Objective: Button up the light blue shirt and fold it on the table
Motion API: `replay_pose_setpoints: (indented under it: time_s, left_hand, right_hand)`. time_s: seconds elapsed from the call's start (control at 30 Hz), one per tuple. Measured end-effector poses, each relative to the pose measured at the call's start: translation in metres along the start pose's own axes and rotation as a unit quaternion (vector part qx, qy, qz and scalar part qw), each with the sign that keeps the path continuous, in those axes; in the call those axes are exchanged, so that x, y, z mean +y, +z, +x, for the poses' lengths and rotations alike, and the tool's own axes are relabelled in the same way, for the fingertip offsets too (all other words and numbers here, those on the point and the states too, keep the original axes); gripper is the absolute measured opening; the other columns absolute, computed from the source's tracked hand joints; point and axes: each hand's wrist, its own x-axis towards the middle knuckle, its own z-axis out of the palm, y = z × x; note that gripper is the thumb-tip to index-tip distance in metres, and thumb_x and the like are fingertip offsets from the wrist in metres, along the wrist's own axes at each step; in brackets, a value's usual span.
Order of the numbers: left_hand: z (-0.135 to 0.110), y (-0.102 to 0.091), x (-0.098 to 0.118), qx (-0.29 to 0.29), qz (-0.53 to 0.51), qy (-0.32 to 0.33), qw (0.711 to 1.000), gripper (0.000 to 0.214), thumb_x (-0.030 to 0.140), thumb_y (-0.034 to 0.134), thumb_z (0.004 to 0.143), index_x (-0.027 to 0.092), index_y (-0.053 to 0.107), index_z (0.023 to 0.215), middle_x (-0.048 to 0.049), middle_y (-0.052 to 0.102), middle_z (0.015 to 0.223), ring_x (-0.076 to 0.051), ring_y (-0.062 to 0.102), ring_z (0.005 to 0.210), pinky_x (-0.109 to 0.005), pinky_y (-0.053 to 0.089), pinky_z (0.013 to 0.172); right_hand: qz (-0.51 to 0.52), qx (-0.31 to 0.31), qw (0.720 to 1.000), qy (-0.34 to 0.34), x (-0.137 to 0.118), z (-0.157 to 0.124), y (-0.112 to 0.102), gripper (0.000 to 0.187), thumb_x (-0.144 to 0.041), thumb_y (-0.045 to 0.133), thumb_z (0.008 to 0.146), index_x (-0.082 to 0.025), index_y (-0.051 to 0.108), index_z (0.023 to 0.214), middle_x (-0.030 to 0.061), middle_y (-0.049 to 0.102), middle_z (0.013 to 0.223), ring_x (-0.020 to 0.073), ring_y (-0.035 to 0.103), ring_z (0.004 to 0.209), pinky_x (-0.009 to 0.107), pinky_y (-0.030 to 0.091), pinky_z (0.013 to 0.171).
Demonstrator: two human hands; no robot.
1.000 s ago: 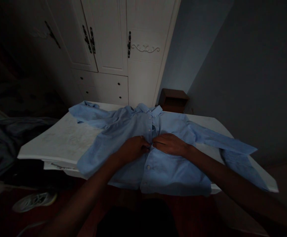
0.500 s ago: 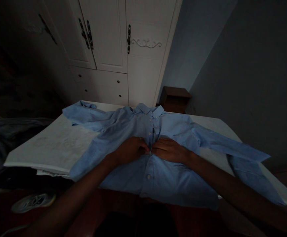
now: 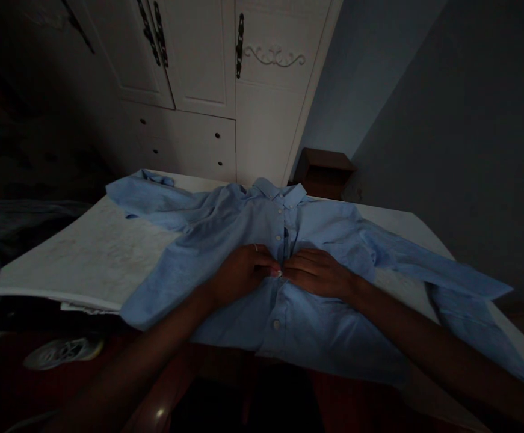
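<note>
A light blue button-up shirt [image 3: 225,240] lies face up on a white table [image 3: 85,252], sleeves spread to both sides, collar toward the wardrobe. My left hand [image 3: 239,272] and my right hand [image 3: 318,272] meet at the shirt's front placket, mid-chest. Both hands have fingers curled and pinched on the placket edges around a button. A ring shows on a left finger. Several buttons run down the placket below my hands.
A white wardrobe [image 3: 207,78] with dark handles stands behind the table. A brown bedside cabinet [image 3: 325,171] sits at the back right by the wall. A shoe [image 3: 58,352] lies on the floor at lower left. Dark bedding [image 3: 4,222] is at the left.
My hands stay pinched at the same spot on the placket. The view has shifted slightly, so the table and shirt sit a little lower and closer.
</note>
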Motion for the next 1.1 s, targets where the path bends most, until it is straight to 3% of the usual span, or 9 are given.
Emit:
replay_pose_setpoints:
  time_s: [0.33, 0.47, 0.6, 0.7, 0.93, 1.1]
  left_hand:
    - [-0.003, 0.003, 0.000, -0.003, 0.000, -0.015, 1.000, 0.017, 0.018, 0.058, 0.088, 0.021, 0.074, 0.083, -0.0022, 0.072, 0.085, -0.015, 0.066, 0.081, -0.029, 0.052, 0.079]
    - [-0.012, 0.005, 0.008, -0.010, 0.003, -0.007, 1.000, 0.019, 0.019, 0.055, 0.089, 0.022, 0.073, 0.094, -0.0028, 0.071, 0.092, -0.015, 0.065, 0.088, -0.030, 0.051, 0.084]
    - [-0.024, 0.011, 0.026, 0.033, 0.034, -0.038, 0.998, 0.025, 0.029, 0.065, 0.082, 0.022, 0.070, 0.105, -0.0048, 0.069, 0.106, -0.019, 0.064, 0.099, -0.034, 0.051, 0.092]
    - [-0.028, 0.021, 0.039, 0.069, 0.070, -0.090, 0.991, 0.042, 0.041, 0.076, 0.071, 0.020, 0.069, 0.107, -0.0063, 0.068, 0.108, -0.023, 0.063, 0.101, -0.039, 0.051, 0.093]
    - [-0.031, 0.051, 0.041, 0.149, 0.159, -0.132, 0.967, 0.027, 0.019, 0.059, 0.084, 0.017, 0.065, 0.110, -0.0094, 0.067, 0.105, -0.024, 0.061, 0.097, -0.044, 0.050, 0.089]
    - [-0.033, 0.061, 0.038, 0.194, 0.213, -0.118, 0.950, 0.038, 0.016, 0.055, 0.085, 0.017, 0.058, 0.123, -0.0098, 0.069, 0.106, -0.024, 0.063, 0.095, -0.043, 0.051, 0.087]
  right_hand:
    - [-0.037, 0.029, 0.999, 0.024, 0.001, -0.005, -0.001, 0.008, -0.023, 0.061, 0.090, -0.018, 0.067, 0.087, 0.0038, 0.072, 0.084, 0.0143, 0.062, 0.072, 0.029, 0.048, 0.067]
    - [-0.042, 0.020, 0.999, 0.013, 0.003, -0.007, 0.000, 0.009, -0.024, 0.063, 0.088, -0.017, 0.067, 0.091, 0.0048, 0.071, 0.084, 0.0155, 0.061, 0.072, 0.030, 0.048, 0.066]
    - [-0.032, 0.023, 0.999, 0.013, 0.004, -0.006, 0.001, 0.010, -0.025, 0.063, 0.088, -0.016, 0.068, 0.092, 0.0052, 0.071, 0.084, 0.0154, 0.060, 0.071, 0.030, 0.047, 0.065]
    - [-0.028, 0.019, 0.999, 0.019, 0.004, -0.007, 0.002, 0.010, -0.025, 0.060, 0.090, -0.018, 0.068, 0.093, 0.0040, 0.071, 0.082, 0.0145, 0.060, 0.069, 0.030, 0.046, 0.065]
    - [0.016, 0.012, 1.000, 0.021, 0.006, -0.005, 0.004, 0.010, -0.022, 0.059, 0.091, -0.018, 0.068, 0.095, 0.0047, 0.070, 0.085, 0.0145, 0.060, 0.072, 0.030, 0.045, 0.067]
    - [0.029, 0.002, 1.000, 0.008, 0.007, -0.004, 0.005, 0.012, -0.019, 0.056, 0.093, -0.018, 0.068, 0.093, 0.0051, 0.070, 0.085, 0.0150, 0.059, 0.074, 0.031, 0.045, 0.069]
